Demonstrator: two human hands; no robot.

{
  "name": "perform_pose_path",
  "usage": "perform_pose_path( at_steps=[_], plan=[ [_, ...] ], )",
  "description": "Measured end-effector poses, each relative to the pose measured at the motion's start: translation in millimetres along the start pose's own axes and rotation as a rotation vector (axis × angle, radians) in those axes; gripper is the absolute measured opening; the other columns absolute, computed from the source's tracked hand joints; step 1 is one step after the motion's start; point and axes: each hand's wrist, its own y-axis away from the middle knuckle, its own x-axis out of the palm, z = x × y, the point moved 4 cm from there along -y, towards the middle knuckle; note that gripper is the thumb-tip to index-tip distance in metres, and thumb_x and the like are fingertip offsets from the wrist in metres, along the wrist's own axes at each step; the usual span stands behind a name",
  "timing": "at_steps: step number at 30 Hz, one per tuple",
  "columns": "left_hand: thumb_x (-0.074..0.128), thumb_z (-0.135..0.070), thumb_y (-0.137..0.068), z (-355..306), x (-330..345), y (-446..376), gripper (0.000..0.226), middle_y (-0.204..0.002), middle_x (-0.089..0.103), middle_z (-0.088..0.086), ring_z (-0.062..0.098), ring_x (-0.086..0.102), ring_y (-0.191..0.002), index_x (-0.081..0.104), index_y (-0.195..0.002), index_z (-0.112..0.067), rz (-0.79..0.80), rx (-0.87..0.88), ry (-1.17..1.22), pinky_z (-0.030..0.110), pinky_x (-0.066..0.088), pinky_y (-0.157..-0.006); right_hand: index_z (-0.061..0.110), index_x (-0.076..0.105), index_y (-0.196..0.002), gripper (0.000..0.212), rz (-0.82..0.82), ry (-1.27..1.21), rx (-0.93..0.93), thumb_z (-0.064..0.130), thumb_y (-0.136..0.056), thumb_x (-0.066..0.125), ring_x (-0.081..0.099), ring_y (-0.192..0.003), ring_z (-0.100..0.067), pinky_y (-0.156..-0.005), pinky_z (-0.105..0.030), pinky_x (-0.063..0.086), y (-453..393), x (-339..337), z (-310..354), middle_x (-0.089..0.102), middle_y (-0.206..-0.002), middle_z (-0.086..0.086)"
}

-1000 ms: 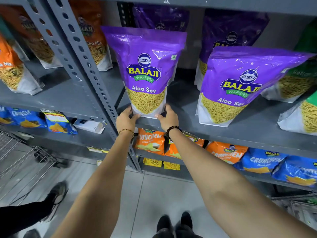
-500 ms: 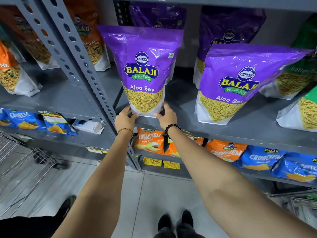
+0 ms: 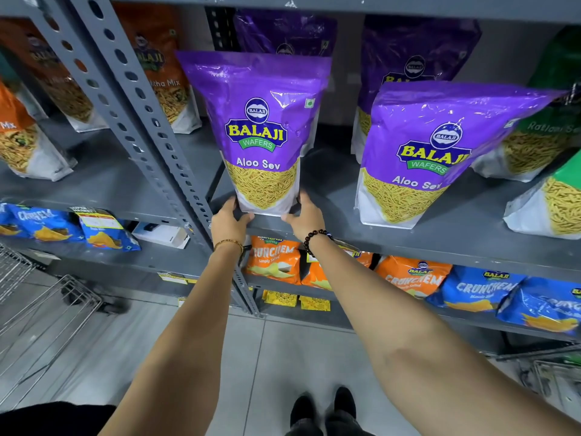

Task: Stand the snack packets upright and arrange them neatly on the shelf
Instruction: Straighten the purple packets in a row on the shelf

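A purple Aloo Sev packet (image 3: 257, 130) stands upright at the left front of the grey shelf (image 3: 408, 240). My left hand (image 3: 228, 220) grips its lower left corner and my right hand (image 3: 306, 215) grips its lower right corner. A second purple Aloo Sev packet (image 3: 437, 152) stands upright to the right, leaning slightly. Two more purple packets (image 3: 415, 55) stand behind them at the back of the shelf.
A perforated grey upright post (image 3: 135, 121) runs just left of the held packet. Orange mix packets (image 3: 157, 67) stand on the left shelf, green packets (image 3: 547, 146) at the far right. Orange and blue chip bags (image 3: 471, 287) fill the shelf below. A wire trolley (image 3: 37, 309) stands lower left.
Both hands stay on the packet's bottom corners. The packet has barely shifted; the view has moved slightly. A shoe at the lower left has gone out of view.
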Motion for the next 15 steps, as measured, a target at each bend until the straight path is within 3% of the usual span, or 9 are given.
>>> perform_pose_path(
  at_steps=[5,11,15],
  plan=[
    [0.059,-0.024,-0.087,1,3,24,0.048,-0.126,0.059,0.021,0.041,0.054,-0.114,0.045,-0.131,-0.010,-0.084,0.021,-0.126,0.048,0.046,-0.094,0.016,0.015,-0.148,0.078,0.027,0.221,-0.024,0.017,-0.086,0.062,0.036,-0.138,-0.031,-0.107,-0.043,0.040,15,-10,-12,0.030,-0.154,-0.010],
    [0.056,-0.033,-0.088,-17,39,69,0.028,-0.100,0.070,0.016,0.035,0.063,-0.090,0.061,-0.104,-0.011,-0.062,0.226,-0.129,0.041,0.051,-0.071,0.016,0.034,-0.143,0.061,-0.110,0.138,-0.077,0.022,-0.088,0.058,0.042,-0.134,-0.027,-0.108,-0.041,0.040,52,-55,-39,0.044,-0.146,-0.010],
    [0.056,-0.030,-0.088,-55,90,106,0.033,-0.116,0.067,0.016,0.033,0.060,-0.110,0.062,-0.115,-0.011,0.102,0.379,-0.162,0.041,0.048,-0.091,0.016,0.045,-0.137,0.048,-0.249,0.147,-0.049,0.025,-0.090,0.053,0.050,-0.125,-0.029,-0.102,-0.039,0.043,82,-104,-77,0.055,-0.136,-0.011]
  ],
)
